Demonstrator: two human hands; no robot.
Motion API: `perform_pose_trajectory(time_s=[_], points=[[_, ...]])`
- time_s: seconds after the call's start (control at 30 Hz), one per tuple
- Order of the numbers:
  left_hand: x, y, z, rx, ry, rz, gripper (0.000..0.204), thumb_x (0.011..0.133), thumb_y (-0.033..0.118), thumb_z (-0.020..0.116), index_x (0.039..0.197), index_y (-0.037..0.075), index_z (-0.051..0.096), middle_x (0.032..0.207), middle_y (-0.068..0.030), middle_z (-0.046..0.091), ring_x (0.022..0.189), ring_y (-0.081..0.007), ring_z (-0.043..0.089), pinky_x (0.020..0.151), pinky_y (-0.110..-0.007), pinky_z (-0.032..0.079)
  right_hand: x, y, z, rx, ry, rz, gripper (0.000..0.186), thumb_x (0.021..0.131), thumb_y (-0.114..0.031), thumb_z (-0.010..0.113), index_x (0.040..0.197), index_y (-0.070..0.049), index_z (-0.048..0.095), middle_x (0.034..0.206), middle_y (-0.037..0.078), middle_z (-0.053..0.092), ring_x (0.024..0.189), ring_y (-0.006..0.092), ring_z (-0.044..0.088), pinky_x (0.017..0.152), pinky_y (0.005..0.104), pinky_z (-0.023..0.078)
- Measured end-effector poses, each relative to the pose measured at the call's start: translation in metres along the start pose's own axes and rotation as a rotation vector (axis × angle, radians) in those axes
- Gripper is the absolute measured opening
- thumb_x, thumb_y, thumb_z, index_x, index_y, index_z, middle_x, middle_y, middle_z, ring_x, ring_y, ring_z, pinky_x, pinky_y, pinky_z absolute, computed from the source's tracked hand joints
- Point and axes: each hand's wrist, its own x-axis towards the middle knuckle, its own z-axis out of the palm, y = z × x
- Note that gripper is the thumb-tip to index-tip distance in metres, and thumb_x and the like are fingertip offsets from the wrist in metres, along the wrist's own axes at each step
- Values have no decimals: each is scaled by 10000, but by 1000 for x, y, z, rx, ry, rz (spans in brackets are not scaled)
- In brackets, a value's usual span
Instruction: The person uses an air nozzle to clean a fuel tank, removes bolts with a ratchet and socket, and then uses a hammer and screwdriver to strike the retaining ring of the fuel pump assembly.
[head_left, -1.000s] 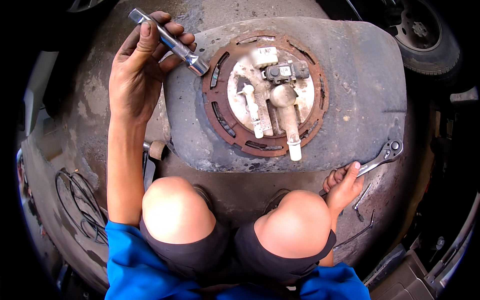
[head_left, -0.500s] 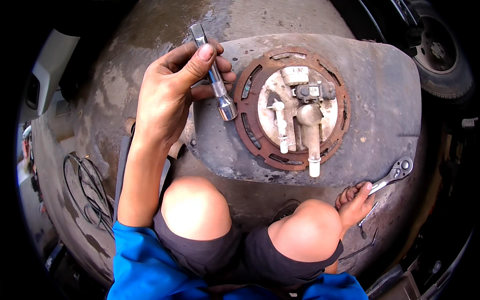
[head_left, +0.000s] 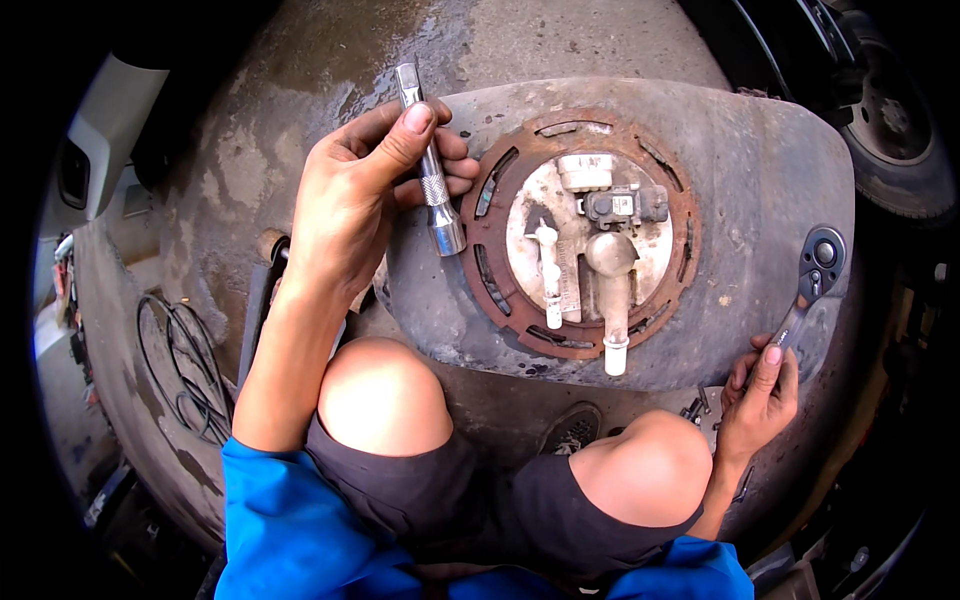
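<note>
Between thumb and fingers, my left hand [head_left: 365,185] grips a chrome socket extension bar [head_left: 433,185], its square drive end up and its wide end pointing down. It is held over the left edge of a dark fuel tank [head_left: 750,200]. My right hand [head_left: 762,400] is closed round the handle of a ratchet wrench [head_left: 818,265], whose round head points away from me above the tank's right end. On the tank sits a rusty slotted lock ring [head_left: 490,295] around a dirty white fuel pump cover [head_left: 535,205] with pipe stubs and a dark connector [head_left: 620,207].
A black hose [head_left: 185,370] lies coiled on the stained concrete floor at left. A car wheel [head_left: 890,115] stands at the far right. Some tools [head_left: 697,405] lie partly hidden beside my right knee. A light-coloured vehicle part [head_left: 105,140] is at upper left.
My right hand has risen with the ratchet, turning its head upward and away from me. The extension bar in my left hand has tilted more upright and shifted slightly.
</note>
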Motion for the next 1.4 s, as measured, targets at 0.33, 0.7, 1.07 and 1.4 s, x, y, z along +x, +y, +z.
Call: perform_pose_trajectory(time_s=[0.33,0.7,1.07,1.4], points=[[-1,-1,3,-30,18,-2,341,992,249,563,1164,-45,553,905,-114,659,820,-214,694,748,-302,585,17,-1,16,-361,-153,-25,278,1013,-234,531,971,30,608,560,16,513,481,74,485,445,241,343],[-1,4,13,24,76,-29,339,988,256,573,1138,-46,541,870,-104,638,778,-196,688,689,-273,574,22,-4,10,-418,-189,3,225,975,-198,575,979,25,600,629,111,571,512,181,560,503,325,427],[-1,2,13,39,69,-13,349,996,268,558,1153,-42,533,879,-95,631,769,-186,673,698,-276,565,23,-3,11,-429,-193,-35,213,960,-171,591,992,39,599,667,167,594,511,262,598,490,353,428],[-1,-3,12,78,93,-15,361,1000,284,545,1200,-14,516,889,-71,620,771,-179,655,640,-332,585,24,-3,12,-441,-166,-99,216,963,-177,590,985,38,601,654,167,593,499,268,598,483,351,430]])
